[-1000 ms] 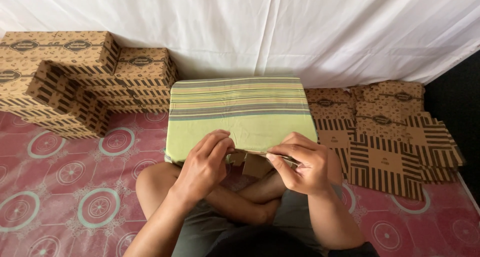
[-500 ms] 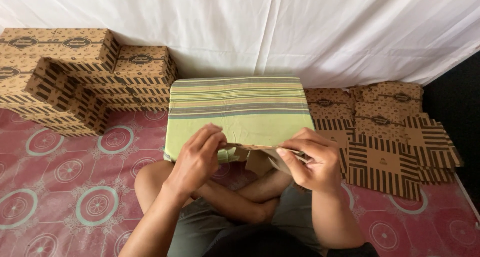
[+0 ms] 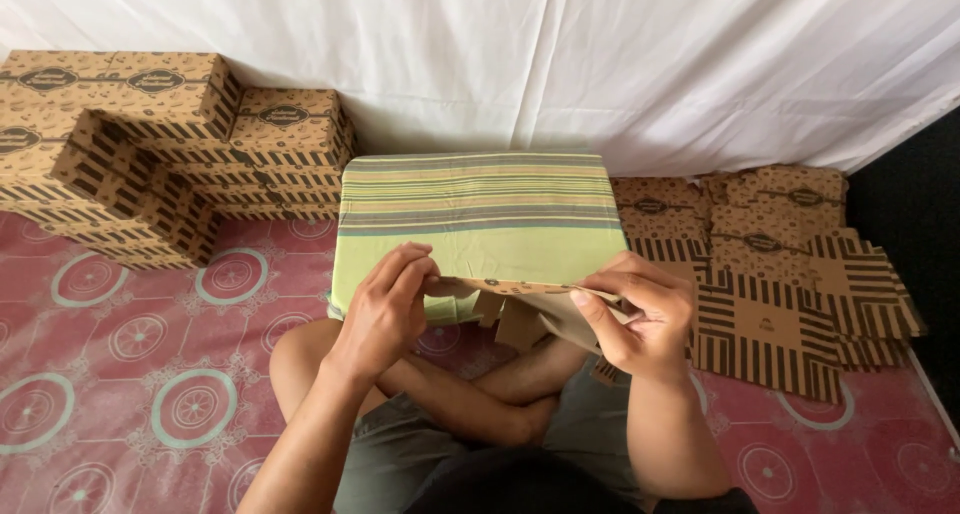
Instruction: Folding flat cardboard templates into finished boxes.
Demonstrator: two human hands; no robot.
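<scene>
I sit cross-legged behind a low block covered in green striped cloth (image 3: 478, 214). A flat brown cardboard box blank (image 3: 520, 304) with loose flaps is held level at the cloth's near edge. My left hand (image 3: 385, 309) pinches its left end with thumb and fingers. My right hand (image 3: 635, 314) grips its right end, fingers curled over the top. The blank's flaps hang down over my knees.
Folded brown patterned boxes (image 3: 150, 144) are stacked at the left against the white sheet backdrop (image 3: 560, 54). A pile of flat box blanks (image 3: 780, 264) lies at the right. A red patterned mat (image 3: 120, 354) covers the floor.
Both hands have lifted the cardboard blank off the cloth edge and drawn it toward me, spreading apart along it; its flaps now hang open below.
</scene>
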